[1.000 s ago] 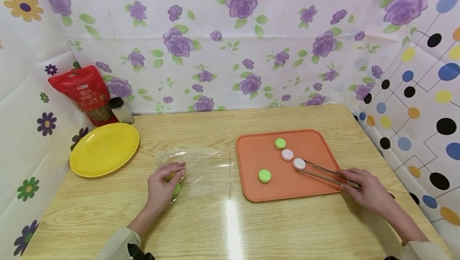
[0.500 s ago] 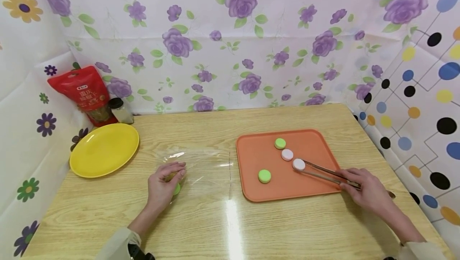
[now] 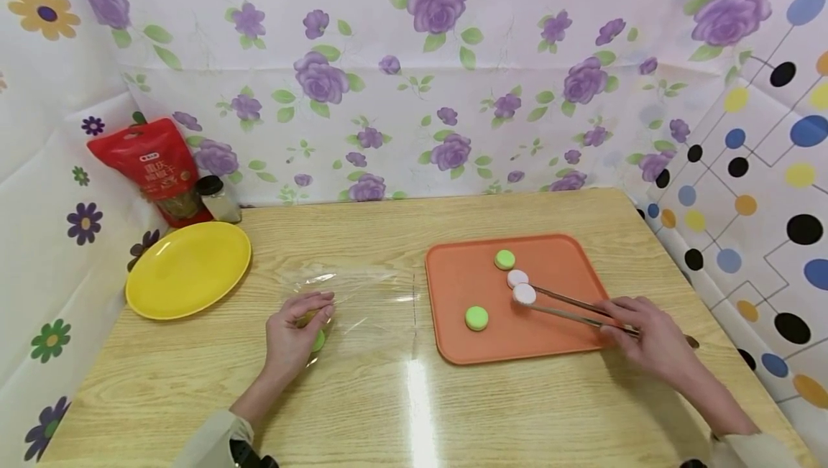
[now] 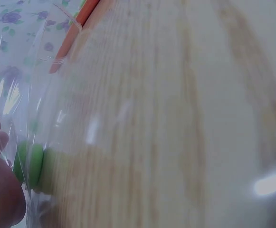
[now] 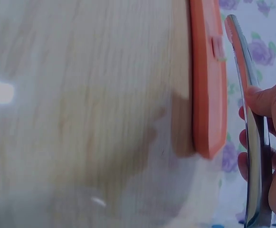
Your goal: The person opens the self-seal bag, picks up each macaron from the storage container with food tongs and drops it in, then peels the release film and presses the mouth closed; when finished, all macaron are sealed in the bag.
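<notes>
My right hand (image 3: 653, 342) grips metal tongs (image 3: 576, 303) over the right part of an orange tray (image 3: 537, 342). A pale pink macaron (image 3: 524, 294) is at the tongs' tips in the head view; the right wrist view does not show it clearly between them. Close behind it sits a second pale pink macaron (image 3: 516, 278). Two green macarons, one at the back (image 3: 504, 259) and one nearer the front (image 3: 476, 318), lie on the tray. At centre left, my left hand (image 3: 299, 331) holds the end of a clear plastic bag (image 3: 369, 310). Inside this bag, beside the thumb, is green macaron (image 4: 34, 164), partly hidden by the hand.
A yellow plate (image 3: 187, 270) lies at the left of the wooden table (image 3: 343, 410). Behind it stand a red pouch (image 3: 152, 170) and a black-lidded jar (image 3: 218, 200). Patterned cloth walls (image 3: 388, 116) bound the back and sides. The bag's far end lies close to the tray's left edge.
The tongs and the pale pink macaron at their tips have moved left, close to the other pale pink one. My right hand has shifted slightly left with them. My left hand has stayed in place.
</notes>
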### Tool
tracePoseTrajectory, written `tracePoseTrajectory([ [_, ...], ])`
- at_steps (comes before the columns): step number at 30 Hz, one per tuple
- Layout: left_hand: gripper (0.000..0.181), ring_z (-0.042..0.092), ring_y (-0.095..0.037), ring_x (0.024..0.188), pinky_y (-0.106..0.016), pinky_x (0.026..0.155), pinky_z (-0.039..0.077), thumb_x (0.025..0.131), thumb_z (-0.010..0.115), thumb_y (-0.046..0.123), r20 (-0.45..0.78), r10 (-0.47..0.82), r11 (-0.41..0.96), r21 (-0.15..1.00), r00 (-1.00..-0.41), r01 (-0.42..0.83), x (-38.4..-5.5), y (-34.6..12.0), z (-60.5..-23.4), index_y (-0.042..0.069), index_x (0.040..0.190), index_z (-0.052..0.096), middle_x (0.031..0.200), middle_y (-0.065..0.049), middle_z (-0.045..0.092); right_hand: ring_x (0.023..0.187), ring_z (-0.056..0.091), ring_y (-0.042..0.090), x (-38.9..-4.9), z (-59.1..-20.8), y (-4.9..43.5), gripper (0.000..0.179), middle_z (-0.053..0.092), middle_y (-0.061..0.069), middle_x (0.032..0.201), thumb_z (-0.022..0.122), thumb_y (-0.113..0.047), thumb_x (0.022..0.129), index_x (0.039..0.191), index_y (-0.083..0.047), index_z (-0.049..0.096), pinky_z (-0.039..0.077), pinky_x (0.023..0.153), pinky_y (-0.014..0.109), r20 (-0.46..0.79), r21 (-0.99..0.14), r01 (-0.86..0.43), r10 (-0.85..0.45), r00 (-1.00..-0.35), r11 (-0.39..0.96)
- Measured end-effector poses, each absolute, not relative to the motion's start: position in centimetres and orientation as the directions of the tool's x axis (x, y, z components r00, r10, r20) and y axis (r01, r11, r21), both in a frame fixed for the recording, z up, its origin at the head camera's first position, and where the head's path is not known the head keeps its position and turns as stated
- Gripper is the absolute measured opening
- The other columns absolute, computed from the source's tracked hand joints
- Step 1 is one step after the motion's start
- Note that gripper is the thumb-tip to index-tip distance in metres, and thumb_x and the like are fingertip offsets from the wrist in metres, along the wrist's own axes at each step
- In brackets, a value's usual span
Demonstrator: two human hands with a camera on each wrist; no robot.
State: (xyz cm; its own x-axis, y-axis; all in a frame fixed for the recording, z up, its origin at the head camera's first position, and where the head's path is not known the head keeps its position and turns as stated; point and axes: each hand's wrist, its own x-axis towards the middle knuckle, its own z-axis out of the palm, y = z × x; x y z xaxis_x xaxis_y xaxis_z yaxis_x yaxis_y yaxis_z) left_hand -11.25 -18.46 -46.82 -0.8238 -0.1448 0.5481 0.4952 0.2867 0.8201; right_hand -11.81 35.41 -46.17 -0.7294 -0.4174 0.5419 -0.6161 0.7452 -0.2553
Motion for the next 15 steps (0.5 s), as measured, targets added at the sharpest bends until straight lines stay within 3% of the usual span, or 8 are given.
tracePoseTrajectory([
  [8, 0.015, 0.061, -0.038, 0.098, -0.015, 0.077, 0.055, 0.074, 0.073, -0.025, 0.578, -0.136, 0.301, 0.798, -0.805, 0.522, -11.3, -18.6, -46.9, -0.015, 0.086, 0.070, 0.095, -0.033, 0.068, 0.080, 0.053, 0.016, -12.7, -45.4, 32.8, 0.044, 0.071, 0.007, 0.108, 0.085, 0.000, 0.072, 0.114, -0.003, 0.074, 0.043, 0.054, 0.028, 0.529, -0.278, -0.651, -0.453, -0.718, 0.707],
  [15, 0.015, 0.061, -0.037, 0.099, -0.016, 0.075, 0.056, 0.075, 0.073, -0.025, 0.580, -0.137, 0.284, 0.800, -0.803, 0.529, -11.4, -18.7, -46.9, -0.016, 0.086, 0.070, 0.095, -0.034, 0.067, 0.095, 0.061, 0.028, -13.7, -45.1, 29.1, 0.044, 0.069, 0.007, 0.108, 0.083, 0.002, 0.073, 0.115, -0.004, 0.073, 0.053, 0.066, 0.043, 0.501, -0.260, -0.687, -0.513, -0.697, 0.679],
])
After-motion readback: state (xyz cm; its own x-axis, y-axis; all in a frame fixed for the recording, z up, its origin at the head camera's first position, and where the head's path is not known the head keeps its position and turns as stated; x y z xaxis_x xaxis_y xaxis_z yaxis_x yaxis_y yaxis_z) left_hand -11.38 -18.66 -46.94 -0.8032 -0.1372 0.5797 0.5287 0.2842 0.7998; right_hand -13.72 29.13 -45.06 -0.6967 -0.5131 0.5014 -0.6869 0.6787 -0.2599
